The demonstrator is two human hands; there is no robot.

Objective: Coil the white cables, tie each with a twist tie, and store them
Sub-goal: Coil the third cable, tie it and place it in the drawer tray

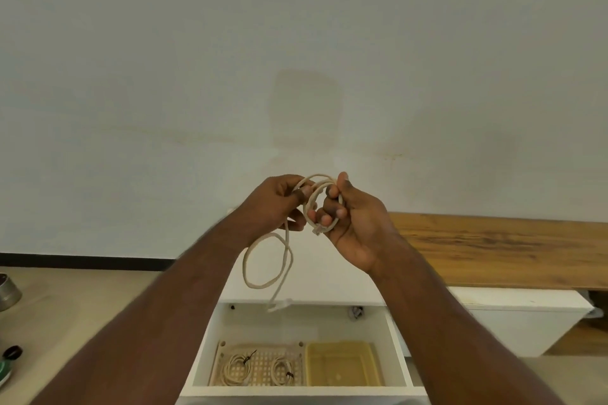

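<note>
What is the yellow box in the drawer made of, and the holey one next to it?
The yellow box looks like see-through plastic: smooth, glossy, tinted. The holey tray looks like pale matt plastic, judging by its even grid of holes, though painted wood can't be ruled out.

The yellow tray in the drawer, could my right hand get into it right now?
Probably not yet. The drawer is open and nothing covers the yellow tray, but the right hand holds the coil of the white cable, which the left hand also grips.

white cable (pixel 285 253) | part-coiled, tail dangling | two tied coils (pixel 237 368) in drawer basket (pixel 217 368)
</note>
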